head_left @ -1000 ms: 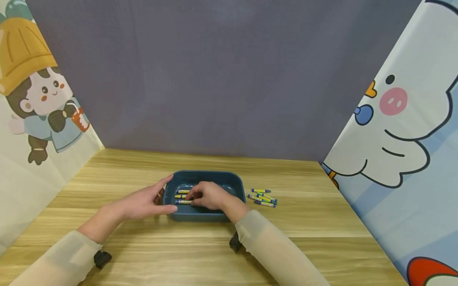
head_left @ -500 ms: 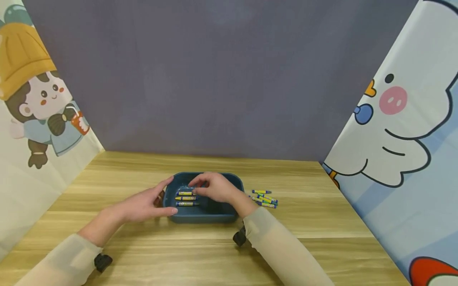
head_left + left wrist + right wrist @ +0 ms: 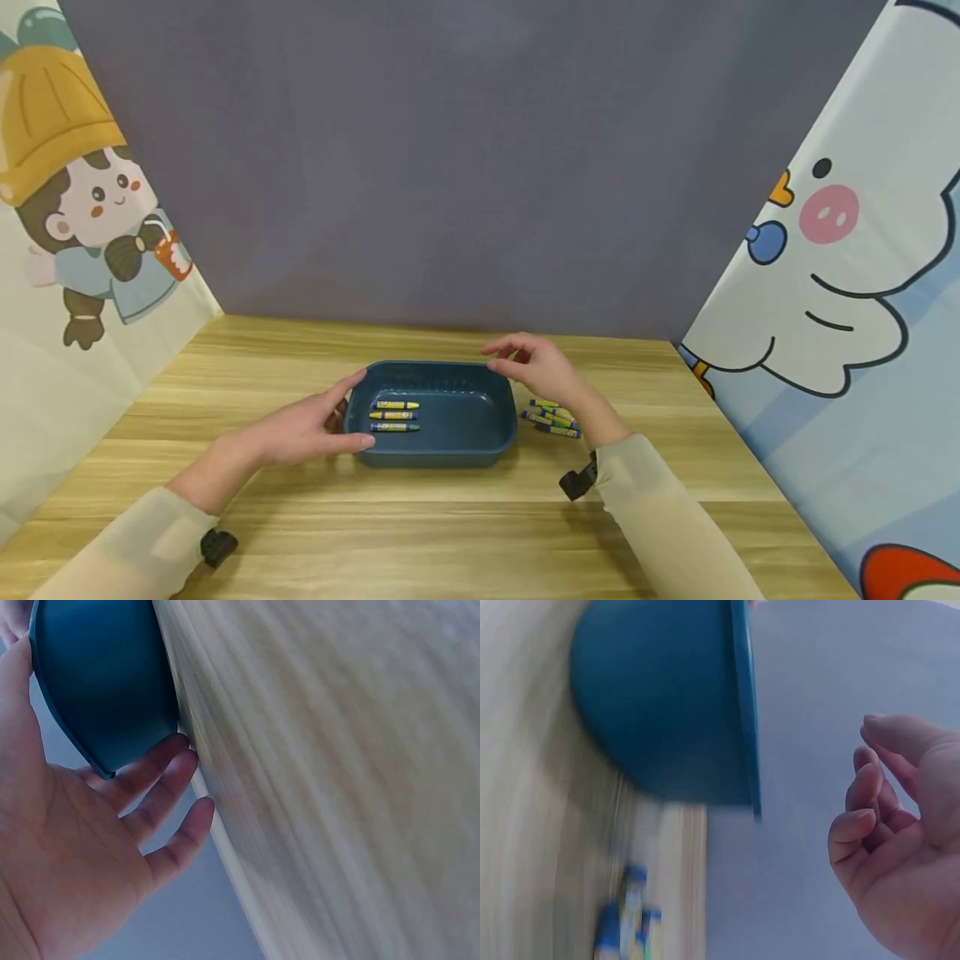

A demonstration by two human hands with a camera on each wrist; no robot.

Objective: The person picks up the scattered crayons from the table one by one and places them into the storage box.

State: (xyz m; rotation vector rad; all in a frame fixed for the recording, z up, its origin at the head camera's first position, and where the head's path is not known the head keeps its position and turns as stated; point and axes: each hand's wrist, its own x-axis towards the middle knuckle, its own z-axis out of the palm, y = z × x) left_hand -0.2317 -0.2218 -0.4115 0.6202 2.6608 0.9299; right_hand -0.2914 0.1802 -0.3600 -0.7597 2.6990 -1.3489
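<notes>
A dark blue rectangular plastic box (image 3: 450, 458) stands on the table. Three crayons, the top one (image 3: 396, 405), the middle one (image 3: 393, 415) and the lowest one (image 3: 395, 427), lie parallel in its left half. My left hand (image 3: 303, 427) rests against the box's left end, thumb and forefinger spread along its corners; in the left wrist view the box's wall (image 3: 105, 682) meets the fingers. Above the right rim hovers my right hand (image 3: 543, 367), fingers loosely bent and holding nothing. Several crayons (image 3: 558, 421) form a small pile right of the box, partly behind the right forearm.
The wood-grain table (image 3: 420, 533) is bounded at the back by a grey panel (image 3: 435, 183). Cartoon-printed sheets stand at the left (image 3: 45, 375) and right (image 3: 885, 333). Each wrist carries a small black device, such as the right one (image 3: 579, 481).
My right hand has lifted away from the crayons inside the box and moved right, past the right rim. All three crayons inside now show fully. The left hand has stayed at the box.
</notes>
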